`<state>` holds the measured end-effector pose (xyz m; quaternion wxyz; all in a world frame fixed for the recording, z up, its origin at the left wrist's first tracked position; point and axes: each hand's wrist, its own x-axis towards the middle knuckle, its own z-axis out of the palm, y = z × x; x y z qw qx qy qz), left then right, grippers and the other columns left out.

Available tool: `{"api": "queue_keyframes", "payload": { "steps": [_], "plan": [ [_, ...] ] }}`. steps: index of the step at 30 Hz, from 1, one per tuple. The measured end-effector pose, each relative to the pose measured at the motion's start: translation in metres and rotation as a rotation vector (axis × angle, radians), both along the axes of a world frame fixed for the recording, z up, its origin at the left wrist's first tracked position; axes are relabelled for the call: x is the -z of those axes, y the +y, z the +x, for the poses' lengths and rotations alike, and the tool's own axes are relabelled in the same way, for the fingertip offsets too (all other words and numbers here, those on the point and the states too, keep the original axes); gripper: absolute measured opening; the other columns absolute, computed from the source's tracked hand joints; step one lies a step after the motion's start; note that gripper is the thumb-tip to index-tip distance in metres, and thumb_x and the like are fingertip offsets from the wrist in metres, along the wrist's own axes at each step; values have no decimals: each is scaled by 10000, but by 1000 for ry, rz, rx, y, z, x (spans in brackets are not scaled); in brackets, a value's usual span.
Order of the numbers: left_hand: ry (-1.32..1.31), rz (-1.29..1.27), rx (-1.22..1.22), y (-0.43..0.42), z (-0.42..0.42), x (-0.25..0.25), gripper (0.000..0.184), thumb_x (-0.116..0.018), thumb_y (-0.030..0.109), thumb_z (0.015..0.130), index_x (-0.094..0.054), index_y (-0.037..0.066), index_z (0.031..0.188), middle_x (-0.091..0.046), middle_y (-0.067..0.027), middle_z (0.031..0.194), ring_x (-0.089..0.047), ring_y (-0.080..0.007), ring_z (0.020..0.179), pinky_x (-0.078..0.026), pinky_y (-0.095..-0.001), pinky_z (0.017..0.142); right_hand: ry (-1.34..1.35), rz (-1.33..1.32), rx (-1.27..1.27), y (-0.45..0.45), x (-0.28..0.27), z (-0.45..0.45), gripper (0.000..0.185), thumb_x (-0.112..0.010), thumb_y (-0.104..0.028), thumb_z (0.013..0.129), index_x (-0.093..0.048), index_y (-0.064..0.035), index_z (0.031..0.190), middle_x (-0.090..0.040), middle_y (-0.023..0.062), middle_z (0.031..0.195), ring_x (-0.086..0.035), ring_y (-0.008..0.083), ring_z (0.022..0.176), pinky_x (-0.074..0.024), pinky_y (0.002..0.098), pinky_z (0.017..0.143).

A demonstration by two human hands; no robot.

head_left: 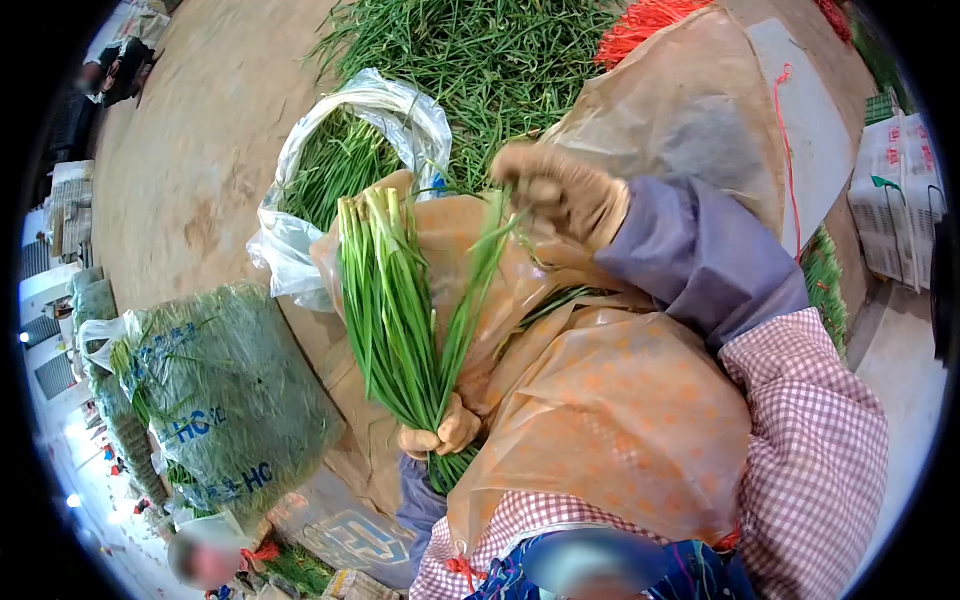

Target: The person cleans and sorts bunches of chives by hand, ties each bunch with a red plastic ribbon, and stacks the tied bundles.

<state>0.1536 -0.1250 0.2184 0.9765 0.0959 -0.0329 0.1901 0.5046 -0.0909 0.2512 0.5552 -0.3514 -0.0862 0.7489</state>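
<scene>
My left hand (445, 428), in a tan glove, is closed around a bunch of garlic chives (385, 300). The pale cut ends point up and away from me, and a few stalks splay off to the right. Beside those splayed stalks is my right hand (560, 190), also gloved, its fingers bent and smeared by motion. Whether it grips a stalk I cannot make out. Under the bunch, a translucent orange-spotted plastic apron (610, 420) covers my lap. Just beyond the bunch, an open clear plastic bag (295, 240) holds more chives (345, 165).
A large heap of loose chives (480, 80) lies ahead on the floor. To the left stands a filled plastic bag (230, 390) with blue lettering. Red ties (645, 28) and a brown plastic sheet (670, 120) are at the upper right, with a white crate (900, 200) farther right.
</scene>
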Motion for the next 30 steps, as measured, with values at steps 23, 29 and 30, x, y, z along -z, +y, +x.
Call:
{"api": "queue_keyframes", "payload": {
  "steps": [23, 29, 30],
  "plan": [
    [63, -5, 115, 10, -4, 5, 384, -637, 91, 808, -436, 80, 1135, -569, -23, 758, -492, -104, 480, -400, -254, 491, -998, 201, 261, 69, 20, 5, 153, -636, -166, 894, -654, -58, 1000, -638, 1, 759, -594, 98, 677, -499, 241, 607],
    [100, 19, 164, 16, 2, 3, 201, -637, 118, 812, -563, 51, 986, -566, -22, 694, -501, -112, 511, -408, -265, 519, -251, 339, -226, 68, 47, -36, 452, -684, -154, 886, -538, -90, 1309, -659, 31, 971, -583, 62, 638, -474, 181, 517],
    [106, 21, 160, 17, 2, 0, 205, -634, 116, 815, -564, 47, 995, -569, -28, 701, -502, -113, 516, -408, -267, 520, -152, 310, -361, 67, 33, -37, 466, -670, -149, 899, -527, -96, 1340, -661, 15, 976, -576, 47, 643, -459, 171, 517]
  ]
}}
